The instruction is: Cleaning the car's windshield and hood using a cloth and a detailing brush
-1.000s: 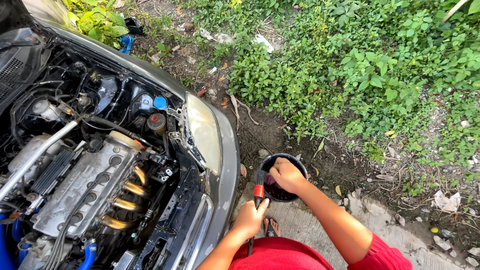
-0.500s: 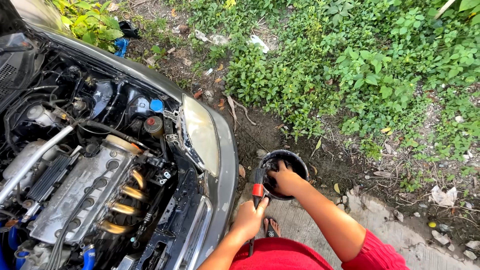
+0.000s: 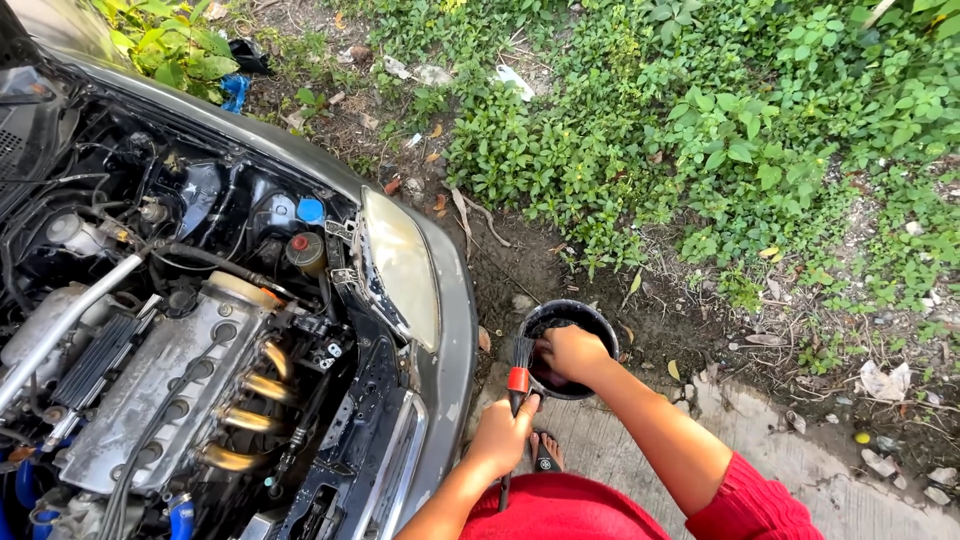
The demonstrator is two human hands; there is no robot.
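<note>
Standing beside the open engine bay of a grey car [image 3: 445,330], hood up, headlamp [image 3: 400,265] just left of the work. Left hand [image 3: 503,437] clenched around the dark handle of a detailing brush with a red collar [image 3: 517,379], bristles pointing up toward the rim of a small round black bucket [image 3: 590,313] that sits on the dirt at the edge of the concrete slab [image 3: 800,480], near the car's front corner. Right hand [image 3: 572,352] dipped into the bucket, fingers curled over its dark contents; whether grasping anything inside, cannot tell. Brush head touching or just beside the right hand at the bucket's rim. Judged from this: loading or rinsing the brush in hand, scrubbing of the engine mostly left, since the grey valve cover [image 3: 165,390] looks dusty and dry, with no suds or wet streaks showing. Green weeds [image 3: 700,130] and litter beyond.
</note>
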